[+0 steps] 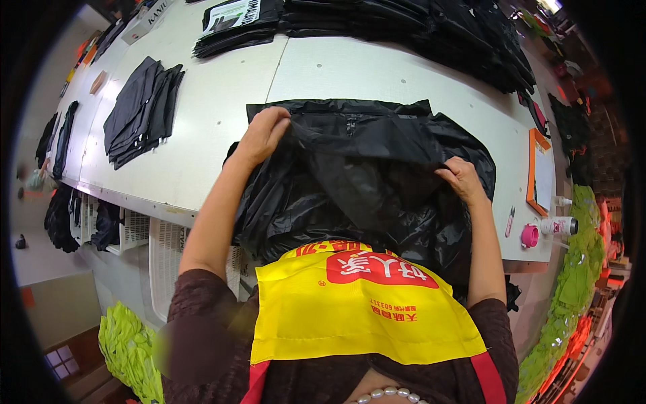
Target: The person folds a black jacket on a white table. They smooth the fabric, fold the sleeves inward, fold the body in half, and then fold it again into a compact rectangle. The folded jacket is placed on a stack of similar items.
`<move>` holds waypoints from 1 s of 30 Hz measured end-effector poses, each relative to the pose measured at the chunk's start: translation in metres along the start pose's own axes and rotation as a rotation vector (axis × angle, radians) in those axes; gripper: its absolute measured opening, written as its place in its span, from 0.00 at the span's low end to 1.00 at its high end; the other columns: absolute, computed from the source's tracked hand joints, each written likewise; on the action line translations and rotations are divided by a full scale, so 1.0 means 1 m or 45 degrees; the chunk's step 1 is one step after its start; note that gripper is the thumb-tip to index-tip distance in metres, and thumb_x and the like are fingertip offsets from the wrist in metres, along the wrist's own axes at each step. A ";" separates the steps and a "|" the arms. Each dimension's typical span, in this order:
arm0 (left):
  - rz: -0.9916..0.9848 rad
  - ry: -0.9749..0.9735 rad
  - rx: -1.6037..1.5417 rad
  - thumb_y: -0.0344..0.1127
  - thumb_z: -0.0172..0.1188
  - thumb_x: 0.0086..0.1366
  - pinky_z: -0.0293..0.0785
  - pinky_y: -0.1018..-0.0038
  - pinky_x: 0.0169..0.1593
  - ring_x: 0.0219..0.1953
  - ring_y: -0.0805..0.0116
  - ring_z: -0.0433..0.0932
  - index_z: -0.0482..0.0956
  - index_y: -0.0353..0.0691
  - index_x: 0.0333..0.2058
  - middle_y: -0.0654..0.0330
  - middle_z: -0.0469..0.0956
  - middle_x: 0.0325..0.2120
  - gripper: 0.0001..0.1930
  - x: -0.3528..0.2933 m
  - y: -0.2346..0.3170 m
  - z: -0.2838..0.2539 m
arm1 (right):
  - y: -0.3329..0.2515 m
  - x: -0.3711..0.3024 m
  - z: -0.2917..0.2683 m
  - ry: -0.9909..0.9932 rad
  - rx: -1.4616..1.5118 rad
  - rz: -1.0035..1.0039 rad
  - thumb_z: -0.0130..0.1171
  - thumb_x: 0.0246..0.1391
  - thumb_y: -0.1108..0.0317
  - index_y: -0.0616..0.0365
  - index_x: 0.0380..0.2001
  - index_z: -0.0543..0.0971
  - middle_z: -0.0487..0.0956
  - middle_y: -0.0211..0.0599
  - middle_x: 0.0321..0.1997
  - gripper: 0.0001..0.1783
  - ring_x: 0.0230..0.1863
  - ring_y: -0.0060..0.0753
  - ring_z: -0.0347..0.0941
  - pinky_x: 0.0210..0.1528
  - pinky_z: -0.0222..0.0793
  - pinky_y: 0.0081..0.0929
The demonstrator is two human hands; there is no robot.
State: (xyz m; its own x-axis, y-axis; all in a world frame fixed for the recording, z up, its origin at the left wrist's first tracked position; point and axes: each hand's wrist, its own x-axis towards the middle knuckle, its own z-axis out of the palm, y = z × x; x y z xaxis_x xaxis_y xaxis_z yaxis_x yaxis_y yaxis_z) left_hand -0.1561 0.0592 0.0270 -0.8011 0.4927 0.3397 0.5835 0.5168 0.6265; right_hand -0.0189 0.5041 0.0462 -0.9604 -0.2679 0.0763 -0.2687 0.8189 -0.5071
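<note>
A shiny black garment [356,182] lies spread at the front edge of the white table, part of it hanging down over the edge against my yellow apron. With its fingers closed, my left hand [267,131] grips the garment's upper left edge. My right hand [464,178] pinches a fold of the same cloth on the right side. Between the two hands the fabric is drawn into a taut, dark fold. A short zip or seam shows near the far edge of the cloth. The garment's exact kind I cannot make out.
Folded black garments [141,111] lie on the white table [208,141] at left. Larger black stacks [377,23] line the far side. At right are an orange-edged board [538,172], a cutter [510,221], a pink cup [530,236] and a bottle [560,225]. White crates [168,256] stand below left.
</note>
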 end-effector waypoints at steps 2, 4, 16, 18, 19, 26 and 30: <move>0.177 -0.168 0.183 0.42 0.59 0.57 0.65 0.68 0.49 0.41 0.54 0.69 0.69 0.37 0.47 0.50 0.71 0.36 0.22 -0.014 -0.009 -0.008 | 0.010 0.003 0.000 -0.013 -0.090 -0.074 0.59 0.49 0.61 0.63 0.19 0.74 0.72 0.42 0.22 0.15 0.28 0.44 0.67 0.32 0.65 0.34; 0.149 -0.377 0.320 0.45 0.65 0.50 0.64 0.64 0.50 0.44 0.52 0.69 0.65 0.40 0.53 0.50 0.70 0.39 0.33 -0.021 -0.002 -0.012 | 0.011 0.005 0.006 0.015 -0.095 -0.160 0.58 0.50 0.60 0.62 0.17 0.73 0.71 0.41 0.20 0.18 0.29 0.44 0.66 0.34 0.64 0.35; 0.041 0.376 0.111 0.20 0.57 0.45 0.68 0.67 0.52 0.49 0.55 0.71 0.79 0.40 0.33 0.54 0.75 0.42 0.14 -0.035 -0.022 -0.002 | 0.017 0.000 0.020 0.096 0.096 -0.045 0.64 0.42 0.60 0.60 0.17 0.76 0.71 0.37 0.19 0.14 0.27 0.37 0.66 0.31 0.62 0.32; -0.332 -0.017 -0.274 0.27 0.59 0.50 0.64 0.69 0.55 0.48 0.57 0.71 0.81 0.41 0.32 0.53 0.76 0.40 0.08 -0.043 -0.026 -0.027 | 0.025 -0.002 0.016 0.091 0.125 0.054 0.66 0.40 0.59 0.60 0.17 0.76 0.70 0.38 0.18 0.15 0.26 0.37 0.65 0.31 0.62 0.31; -0.365 -0.167 -0.181 0.30 0.60 0.51 0.63 0.70 0.55 0.48 0.58 0.70 0.81 0.41 0.32 0.54 0.75 0.41 0.07 -0.052 -0.038 -0.043 | 0.029 0.001 0.012 0.054 0.132 0.128 0.66 0.40 0.59 0.61 0.16 0.76 0.70 0.38 0.18 0.16 0.26 0.37 0.65 0.30 0.62 0.31; -0.352 -0.406 0.198 0.43 0.57 0.60 0.59 0.66 0.57 0.55 0.54 0.62 0.81 0.35 0.27 0.52 0.72 0.44 0.15 -0.045 -0.050 -0.031 | -0.008 0.021 0.009 0.374 -0.647 -0.109 0.63 0.43 0.53 0.59 0.31 0.78 0.76 0.39 0.32 0.20 0.38 0.44 0.69 0.42 0.65 0.38; -0.263 -0.141 0.392 0.42 0.61 0.56 0.57 0.61 0.59 0.59 0.49 0.58 0.82 0.36 0.26 0.50 0.69 0.51 0.14 -0.060 -0.049 -0.023 | -0.081 0.025 0.042 0.248 -0.112 -0.385 0.61 0.45 0.51 0.56 0.43 0.75 0.71 0.42 0.51 0.25 0.56 0.46 0.63 0.60 0.55 0.40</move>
State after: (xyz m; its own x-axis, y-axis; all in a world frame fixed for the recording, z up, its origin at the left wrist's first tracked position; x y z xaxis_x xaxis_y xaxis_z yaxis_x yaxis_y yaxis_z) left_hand -0.1393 -0.0122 -0.0077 -0.8964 0.4205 0.1399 0.4377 0.7905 0.4284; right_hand -0.0181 0.4093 0.0533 -0.8301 -0.4099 0.3779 -0.5400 0.7600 -0.3617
